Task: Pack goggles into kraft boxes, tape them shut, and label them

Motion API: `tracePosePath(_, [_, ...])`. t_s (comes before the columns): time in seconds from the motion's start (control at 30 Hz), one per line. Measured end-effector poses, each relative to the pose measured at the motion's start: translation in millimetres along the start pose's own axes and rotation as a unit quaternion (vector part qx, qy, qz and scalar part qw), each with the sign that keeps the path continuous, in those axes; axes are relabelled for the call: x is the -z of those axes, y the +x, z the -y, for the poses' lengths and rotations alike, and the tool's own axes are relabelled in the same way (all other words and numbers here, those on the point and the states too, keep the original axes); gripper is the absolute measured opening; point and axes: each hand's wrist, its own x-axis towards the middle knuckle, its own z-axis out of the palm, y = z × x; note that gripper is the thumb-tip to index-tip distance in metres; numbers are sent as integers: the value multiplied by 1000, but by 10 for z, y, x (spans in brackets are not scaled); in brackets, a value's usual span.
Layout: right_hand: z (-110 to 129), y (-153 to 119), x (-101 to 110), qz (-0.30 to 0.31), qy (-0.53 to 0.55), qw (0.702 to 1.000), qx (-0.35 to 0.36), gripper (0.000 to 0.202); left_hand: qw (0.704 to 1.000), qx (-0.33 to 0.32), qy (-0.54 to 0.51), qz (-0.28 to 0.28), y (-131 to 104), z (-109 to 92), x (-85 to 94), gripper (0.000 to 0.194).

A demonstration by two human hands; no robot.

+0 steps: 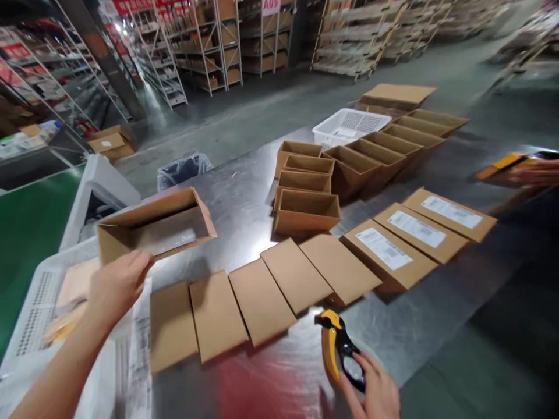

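Observation:
My left hand (120,285) is closed on the near edge of an open cardboard box (203,212), tilted above the left end of the metal table. Something flat and greyish (168,233) shows inside this box. In my right hand (373,387) is a yellow-and-black tape dispenser (338,349), held over the table's front part. Just beyond it lies a row of closed cardboard boxes (262,299) with plain tops. Farther right, the row goes on with labelled boxes (419,228) bearing white shipping labels.
Several open boxes (308,201) stand at the table's middle and back, near a white basket (349,123). A white crate (32,314) with packets is at left. Another person's hand (537,173) holds a yellow-and-black tool at right. A lined bin (183,170) stands behind the table.

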Motion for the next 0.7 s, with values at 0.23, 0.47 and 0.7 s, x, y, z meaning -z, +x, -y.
tracePosePath(0.23, [935, 170, 230, 266, 376, 884, -76, 44, 963, -177, -127, -160, -2450, -846, 493, 25])
tracePosePath(0.47, [1000, -402, 58, 532, 483, 688, -101, 66, 965, -121, -232, 35, -3521, -2140, -511, 26])
tracePosePath(0.7, [927, -543, -145, 518, 472, 709, -77, 69, 781, 325, -530, 68, -3869, -1585, -744, 46])
